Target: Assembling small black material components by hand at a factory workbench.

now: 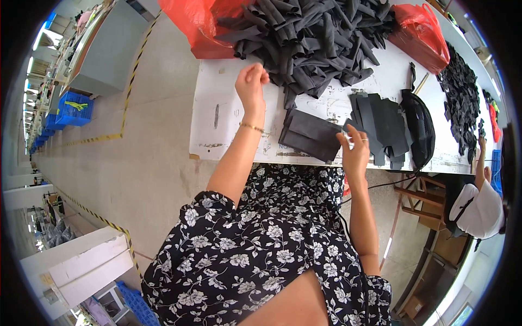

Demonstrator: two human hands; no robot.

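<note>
My left hand is raised above the white table, its fingers curled in. Whether anything is inside them is hidden. Beside it rises a heap of black fabric strips. At the table's near edge lies a flat stack of black fabric pieces, one folded edge running along it. My right hand is at the right end of that stack, fingers bent together around a small whitish, shiny thing too small to name. Just right of this hand, dark flat strips lie fanned out in overlapping layers.
Red plastic bags flank the heap. A black mesh-covered object lies at the right, before another heap of black pieces. Another person sits far right near a wooden stool. Blue crates stand at left.
</note>
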